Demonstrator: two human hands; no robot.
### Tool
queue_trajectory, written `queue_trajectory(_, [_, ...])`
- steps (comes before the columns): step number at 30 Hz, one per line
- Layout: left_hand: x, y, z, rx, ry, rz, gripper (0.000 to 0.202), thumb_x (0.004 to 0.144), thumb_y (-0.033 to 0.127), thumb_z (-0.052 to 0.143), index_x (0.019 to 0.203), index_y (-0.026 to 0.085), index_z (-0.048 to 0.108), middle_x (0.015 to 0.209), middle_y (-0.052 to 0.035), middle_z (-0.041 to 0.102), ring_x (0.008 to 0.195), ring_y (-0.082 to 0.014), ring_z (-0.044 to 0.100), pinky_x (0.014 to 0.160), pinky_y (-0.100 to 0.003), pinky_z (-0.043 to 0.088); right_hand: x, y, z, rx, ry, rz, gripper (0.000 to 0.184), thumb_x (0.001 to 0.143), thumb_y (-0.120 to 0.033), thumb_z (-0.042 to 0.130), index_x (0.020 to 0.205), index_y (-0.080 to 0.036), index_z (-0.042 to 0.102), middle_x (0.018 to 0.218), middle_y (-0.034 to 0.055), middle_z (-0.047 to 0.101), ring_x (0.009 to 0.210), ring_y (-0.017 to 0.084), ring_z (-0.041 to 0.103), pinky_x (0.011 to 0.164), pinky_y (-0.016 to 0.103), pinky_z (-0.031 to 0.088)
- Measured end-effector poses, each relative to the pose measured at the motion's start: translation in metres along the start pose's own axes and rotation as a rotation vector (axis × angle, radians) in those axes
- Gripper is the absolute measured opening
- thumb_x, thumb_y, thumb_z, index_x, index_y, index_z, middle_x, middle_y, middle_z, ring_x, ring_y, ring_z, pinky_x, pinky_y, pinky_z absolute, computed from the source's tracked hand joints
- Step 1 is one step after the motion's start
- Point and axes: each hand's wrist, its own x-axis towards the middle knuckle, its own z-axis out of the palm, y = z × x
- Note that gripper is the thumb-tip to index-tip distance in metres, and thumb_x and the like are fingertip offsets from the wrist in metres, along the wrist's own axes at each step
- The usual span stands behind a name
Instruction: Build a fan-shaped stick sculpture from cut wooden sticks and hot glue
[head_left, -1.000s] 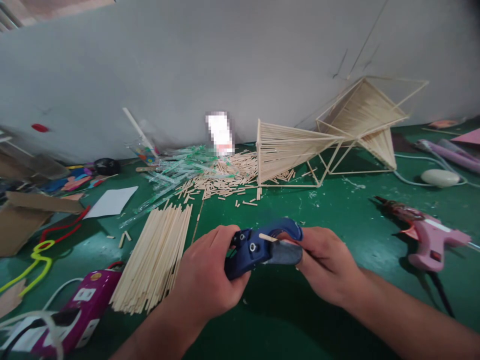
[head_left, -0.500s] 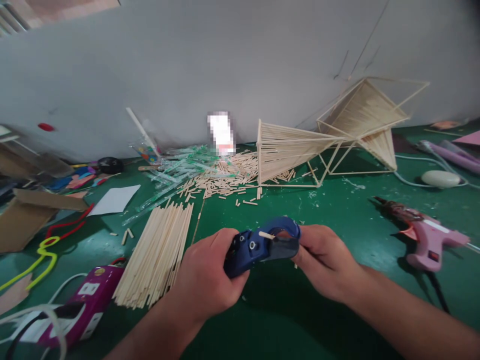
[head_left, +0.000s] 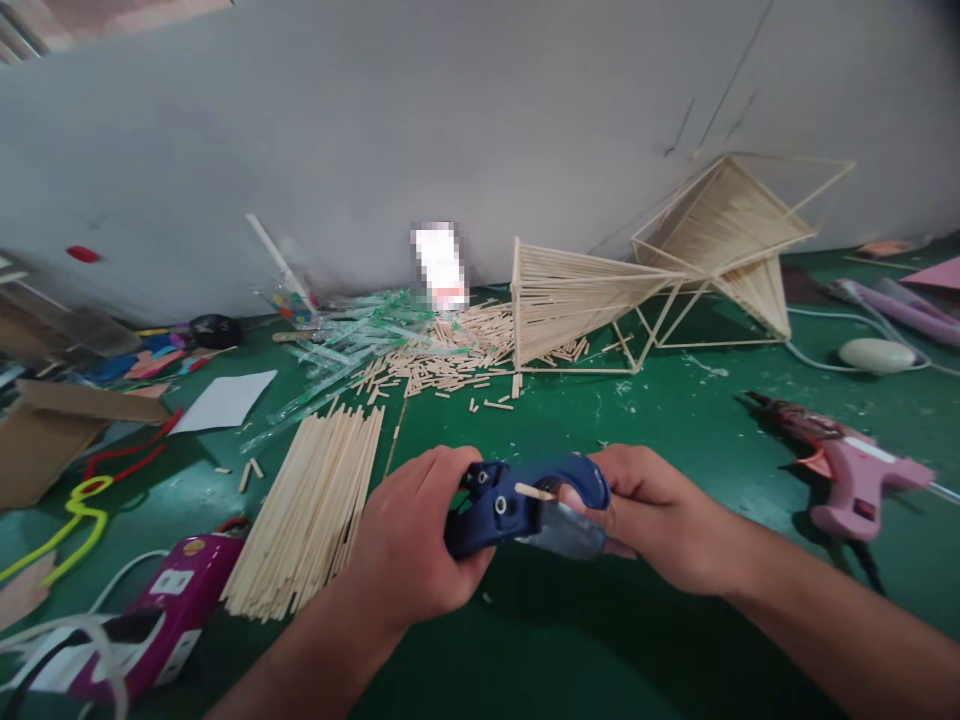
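My left hand [head_left: 416,525] is wrapped round the handles of a dark blue PVC pipe cutter [head_left: 501,508], just above the table. Its curved jaw points right, and the grey blade [head_left: 566,532] hangs apart from it, lower than the jaw. A thin wooden stick [head_left: 534,492] lies across the jaw opening, with a short end poking out to the left. My right hand [head_left: 660,510] is closed at the far side of the jaw, its fingers pinched on the stick; the rest of the stick is hidden behind the cutter and fingers.
Left of my hands lies a bundle of wooden sticks [head_left: 311,510], near a magenta power strip [head_left: 199,575]. Many cut pieces [head_left: 427,370] and plastic wrappers [head_left: 345,335] lie at the wall. A twisted stick frame [head_left: 585,300] stands behind; a pink glue gun [head_left: 855,470] lies right.
The cutter's blade has swung down and away from the curved jaw, widening the opening. My right fingers now show inside the jaw, by the stick. My left hand keeps its grip.
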Motion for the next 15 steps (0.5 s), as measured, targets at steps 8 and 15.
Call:
queue_trajectory(8, [-0.0028,0.0048,-0.0026,-0.004,-0.006,0.007,0.030,0.068,0.022,0.055,0.097,0.023,0.046,0.082,-0.0028,0.062,0.071,-0.0208,0.061,0.061,-0.030,0.048,-0.0001,-0.0008,-0.0018,0.038,-0.001,0.103,0.044,0.087,-0.052,0.051,0.066,-0.014,0.056,0.053,-0.0057,0.034,0.045,0.005,0.026,0.040,0.020,0.018])
queue_trajectory(15, [-0.0043,0.0050,-0.0046,-0.010,-0.050,-0.042,0.028,0.068,0.023,0.057,0.094,0.023,0.047,0.079,-0.0015,0.063,0.067,-0.0213,0.062,0.057,-0.031,0.047,0.0009,0.0008,-0.0031,-0.041,0.003,0.060,0.040,0.091,-0.046,0.048,0.068,-0.014,0.057,0.052,-0.0053,0.036,0.045,0.006,0.030,0.040,0.020,0.021])
